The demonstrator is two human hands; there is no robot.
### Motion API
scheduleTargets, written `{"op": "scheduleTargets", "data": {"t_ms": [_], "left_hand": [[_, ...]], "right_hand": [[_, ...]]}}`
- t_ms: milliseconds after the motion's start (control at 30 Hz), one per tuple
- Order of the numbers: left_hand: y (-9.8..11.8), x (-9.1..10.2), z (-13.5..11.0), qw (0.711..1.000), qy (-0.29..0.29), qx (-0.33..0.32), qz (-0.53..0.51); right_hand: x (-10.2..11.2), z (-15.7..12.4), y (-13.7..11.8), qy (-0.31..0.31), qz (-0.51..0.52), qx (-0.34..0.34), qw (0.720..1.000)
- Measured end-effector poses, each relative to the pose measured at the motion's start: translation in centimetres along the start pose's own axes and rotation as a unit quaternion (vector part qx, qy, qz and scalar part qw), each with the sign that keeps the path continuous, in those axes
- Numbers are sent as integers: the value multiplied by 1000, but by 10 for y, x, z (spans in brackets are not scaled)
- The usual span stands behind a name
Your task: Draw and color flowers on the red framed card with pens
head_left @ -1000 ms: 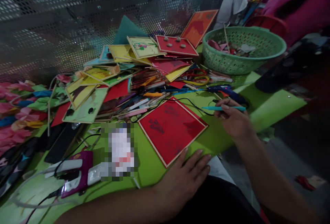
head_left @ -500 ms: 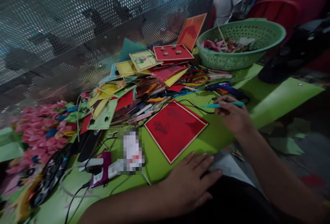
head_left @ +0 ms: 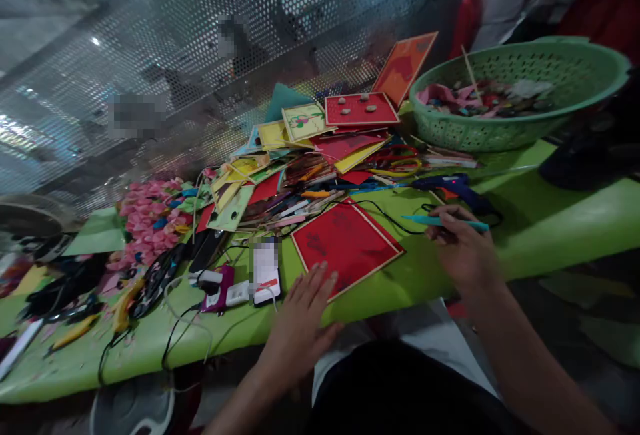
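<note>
"Red card: where, and at which step?"

"On the bench, apparently awaiting marking. The left hand lies flat and empty across its near-left edge; the right hand pinches a teal pen beside it. Marking would call for bringing the tip over."

"Any writing?"

"None legible; the phone is blurred."

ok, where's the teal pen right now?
Head view, right of centre: the teal pen is in the right hand, up and right of the red card, just below the blue glue gun in the picture.
</note>
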State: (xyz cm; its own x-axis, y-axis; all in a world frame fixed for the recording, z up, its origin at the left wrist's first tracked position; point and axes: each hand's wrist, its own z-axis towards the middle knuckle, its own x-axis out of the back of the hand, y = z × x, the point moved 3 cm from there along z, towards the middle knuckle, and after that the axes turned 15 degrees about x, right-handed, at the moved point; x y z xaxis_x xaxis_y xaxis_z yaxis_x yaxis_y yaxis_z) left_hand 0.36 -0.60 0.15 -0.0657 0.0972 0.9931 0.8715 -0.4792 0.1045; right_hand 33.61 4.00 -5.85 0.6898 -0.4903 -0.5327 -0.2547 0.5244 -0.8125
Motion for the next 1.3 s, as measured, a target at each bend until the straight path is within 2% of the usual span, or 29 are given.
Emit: {"op": "scheduleTargets", "data": {"t_ms": [100, 233, 367, 533, 700, 967, 1300], "left_hand": [[-8, -19, -9, 996, 28, 89, -3], [1, -45, -13, 981, 52, 184, -22], [11, -55, -10, 970, 62, 230, -43], [9, -49, -12, 966, 51, 245, -69], [6, -45, -17, 964, 27, 245, -96], [-2, -37, -20, 969, 2, 215, -118], [-1, -44, -23, 965, 12, 218, -147]], "right_hand": [[4, -1, 1, 5, 10, -12, 1000], [10, -2, 1, -3, 20, -27, 999], [13, -3, -1, -10, 18, -52, 998], [11, -4, -7, 5, -14, -62, 998], [10, -3, -11, -8, -37, -46, 998], [9, -3, -14, -13, -57, -43, 997], [8, -4, -15, -25, -85, -30, 996]]}}
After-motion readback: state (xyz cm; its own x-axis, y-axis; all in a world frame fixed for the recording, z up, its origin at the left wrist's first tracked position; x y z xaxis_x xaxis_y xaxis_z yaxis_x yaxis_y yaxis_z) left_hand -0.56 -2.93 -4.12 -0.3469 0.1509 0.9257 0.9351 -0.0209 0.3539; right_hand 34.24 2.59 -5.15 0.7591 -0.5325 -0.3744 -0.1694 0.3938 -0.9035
